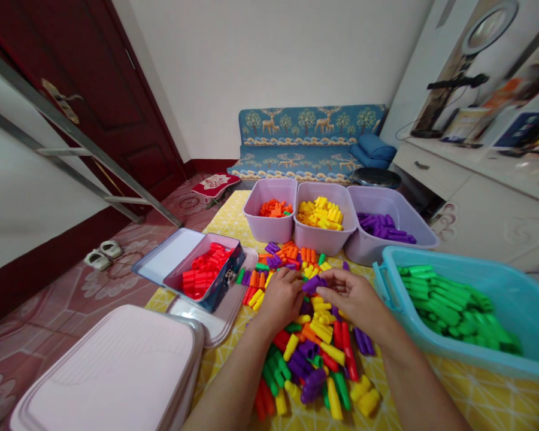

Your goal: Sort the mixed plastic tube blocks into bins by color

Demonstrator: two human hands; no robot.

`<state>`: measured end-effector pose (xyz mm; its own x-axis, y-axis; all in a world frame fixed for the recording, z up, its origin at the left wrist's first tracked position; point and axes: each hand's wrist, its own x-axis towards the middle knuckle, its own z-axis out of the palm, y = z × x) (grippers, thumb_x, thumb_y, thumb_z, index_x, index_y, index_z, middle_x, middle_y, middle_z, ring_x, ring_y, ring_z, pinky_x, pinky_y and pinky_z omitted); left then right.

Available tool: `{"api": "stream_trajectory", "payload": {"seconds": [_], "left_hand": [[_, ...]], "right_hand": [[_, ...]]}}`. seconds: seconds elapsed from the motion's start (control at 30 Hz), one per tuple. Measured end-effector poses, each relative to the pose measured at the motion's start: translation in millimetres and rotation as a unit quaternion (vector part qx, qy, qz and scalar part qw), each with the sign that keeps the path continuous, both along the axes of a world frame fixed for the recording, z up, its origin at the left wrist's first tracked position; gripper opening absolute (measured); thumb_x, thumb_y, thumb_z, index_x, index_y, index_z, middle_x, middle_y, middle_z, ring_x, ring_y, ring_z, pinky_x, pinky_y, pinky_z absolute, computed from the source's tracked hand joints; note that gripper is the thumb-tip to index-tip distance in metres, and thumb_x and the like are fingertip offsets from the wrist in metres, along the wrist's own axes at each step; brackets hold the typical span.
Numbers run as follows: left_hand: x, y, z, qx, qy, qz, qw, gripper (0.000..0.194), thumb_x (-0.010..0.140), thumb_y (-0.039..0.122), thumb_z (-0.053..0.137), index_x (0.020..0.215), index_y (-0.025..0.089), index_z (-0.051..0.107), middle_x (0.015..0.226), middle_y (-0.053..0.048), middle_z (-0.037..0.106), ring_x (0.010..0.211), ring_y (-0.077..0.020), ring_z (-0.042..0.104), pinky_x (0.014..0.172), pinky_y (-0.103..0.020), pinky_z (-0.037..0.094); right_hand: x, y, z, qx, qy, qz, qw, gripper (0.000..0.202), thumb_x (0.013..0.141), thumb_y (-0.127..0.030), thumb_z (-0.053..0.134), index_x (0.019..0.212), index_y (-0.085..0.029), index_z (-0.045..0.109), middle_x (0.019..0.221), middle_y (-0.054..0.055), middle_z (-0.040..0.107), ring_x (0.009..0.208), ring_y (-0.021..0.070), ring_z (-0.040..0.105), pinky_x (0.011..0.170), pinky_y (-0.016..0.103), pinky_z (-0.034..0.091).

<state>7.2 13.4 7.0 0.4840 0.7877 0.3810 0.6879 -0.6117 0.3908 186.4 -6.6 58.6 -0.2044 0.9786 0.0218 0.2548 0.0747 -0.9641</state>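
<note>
Head view. Found on a yellow cloth [229, 209]: a mixed-colour pile [312, 353], heaped loosely, partly hidden by both forearms. At its far side: three lilac tubs [322, 240] in a row, containing orange, yellow and purple stock. To the right, near the right forearm: a blue tub [538, 323], part filled with green. To the left: an open tin [224, 282] of red, resting on a flat lid [224, 320]; nearer, a stack of pale lids [112, 365]. Beyond: a sofa [305, 157]; far left, a ladder [87, 142].

Right hand [347, 293]: thumb and fingertips nearly together, pinched on a purple piece [313, 285]. Left hand [284, 294]: fingers curled over the pile; cannot tell whether gripping anything. Purple piece: sits between both hands, over the pile; looks short, rounded, evenly coloured.
</note>
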Motion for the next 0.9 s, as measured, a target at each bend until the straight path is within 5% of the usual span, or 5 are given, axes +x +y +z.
{"api": "stream_trajectory", "payload": {"seconds": [0.4,0.5,0.57,0.67,0.9], "left_hand": [[-3,0,-0.8,-0.034,-0.031,0.023,0.999,0.015,0.086,0.023,0.056,0.091,0.021,0.070,0.086,-0.006,0.065,0.084,-0.0211,0.059,0.073,-0.032,0.044],[-3,0,-0.4,-0.035,-0.029,0.020,0.999,0.013,0.086,0.026,0.057,0.086,0.020,0.069,0.084,-0.006,0.065,0.081,-0.0202,0.060,0.071,-0.031,0.044],[-2,0,0.4,-0.036,-0.028,0.021,0.999,0.012,0.086,0.027,0.058,0.084,0.020,0.068,0.084,-0.006,0.065,0.080,-0.0200,0.060,0.071,-0.030,0.044],[-2,-1,1.0,-0.035,-0.025,0.026,0.999,0.011,0.086,0.027,0.059,0.083,0.020,0.067,0.084,-0.006,0.065,0.081,-0.0200,0.060,0.071,-0.030,0.044],[-2,-1,-0.9,-0.035,-0.021,0.027,0.999,0.012,0.085,0.027,0.058,0.084,0.019,0.067,0.084,-0.006,0.064,0.080,-0.0200,0.060,0.070,-0.030,0.044]], "right_hand": [[11,-8,22.5,0.000,-0.086,0.056,0.995,0.013,0.069,-0.023,0.068,0.082,-0.020,0.070,0.072,0.001,0.069,0.068,0.0166,0.063,0.062,0.027,0.050],[15,-2,24.6,0.022,0.067,-0.090,0.993,0.024,0.073,-0.034,0.070,0.092,-0.020,0.068,0.083,0.005,0.072,0.072,0.0177,0.066,0.064,0.028,0.052],[15,3,26.0,0.090,0.199,-0.217,0.951,0.032,0.080,-0.041,0.065,0.105,-0.022,0.064,0.102,0.007,0.071,0.083,0.0177,0.067,0.072,0.030,0.053],[13,6,27.9,0.133,0.270,-0.258,0.918,0.042,0.084,-0.043,0.061,0.121,-0.025,0.056,0.116,0.009,0.067,0.094,0.0184,0.067,0.081,0.035,0.053],[13,9,5.4,0.059,-0.024,-0.133,0.989,0.033,0.083,-0.039,0.058,0.107,-0.018,0.066,0.104,0.010,0.071,0.087,0.0215,0.067,0.077,0.036,0.054]]}}
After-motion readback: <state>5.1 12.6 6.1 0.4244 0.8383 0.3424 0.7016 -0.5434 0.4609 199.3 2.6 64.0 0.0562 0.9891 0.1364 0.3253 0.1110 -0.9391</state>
